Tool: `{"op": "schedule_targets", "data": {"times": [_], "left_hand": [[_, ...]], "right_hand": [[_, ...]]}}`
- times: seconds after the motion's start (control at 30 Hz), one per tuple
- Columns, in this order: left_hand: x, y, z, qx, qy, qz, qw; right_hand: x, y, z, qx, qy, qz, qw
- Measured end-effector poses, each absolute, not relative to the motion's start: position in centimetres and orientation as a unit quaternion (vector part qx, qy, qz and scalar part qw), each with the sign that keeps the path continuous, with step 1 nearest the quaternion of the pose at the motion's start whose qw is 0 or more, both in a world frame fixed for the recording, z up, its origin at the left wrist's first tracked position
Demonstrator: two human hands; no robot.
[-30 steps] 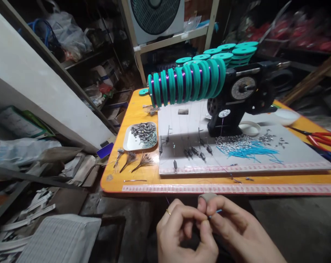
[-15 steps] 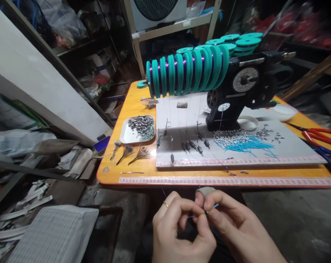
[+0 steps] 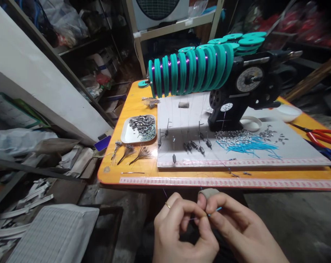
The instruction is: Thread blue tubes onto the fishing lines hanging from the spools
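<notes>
Orange table (image 3: 150, 170) beyond, a slim blue tube (image 3: 219, 209) is pinched in the right hand (image 3: 233, 223), long axis running rightward from the left hand's (image 3: 176, 230) neighbouring fingertips, apparently closed on purple thread (image 3: 192, 219).

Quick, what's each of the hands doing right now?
Left hand: closed, pinching a thin purple thread.
Right hand: closed, pinching a short, thin, bright-blue plastic-looking stick.
</notes>
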State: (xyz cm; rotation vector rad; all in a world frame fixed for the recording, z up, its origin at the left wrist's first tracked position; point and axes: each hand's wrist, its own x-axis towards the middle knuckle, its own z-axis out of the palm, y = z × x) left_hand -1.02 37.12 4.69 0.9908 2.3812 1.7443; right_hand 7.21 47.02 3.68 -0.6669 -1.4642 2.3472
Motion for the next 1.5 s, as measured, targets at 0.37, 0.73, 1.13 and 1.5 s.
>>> {"op": "schedule_targets", "data": {"times": [0.37,0.73,1.13,1.5], "left_hand": [[-0.95,36.9,4.61,0.322,0.771,0.549,0.017],[-0.95,36.95,4.79,0.324,0.775,0.543,0.006],[-0.89,36.72,4.67,0.329,0.772,0.544,0.025],[-1.17,36.58,4.84,0.345,0.773,0.531,0.035]], "right_hand": [[7.13,47.0,3.83,-0.233,-0.493,0.829,0.123],[7.3,46.97,3.95,-0.233,-0.509,0.819,0.122],[7.12,46.35,4.53,-0.279,-0.486,0.815,0.146],[7.39,47.18,3.92,-0.223,-0.508,0.825,0.11]]}}
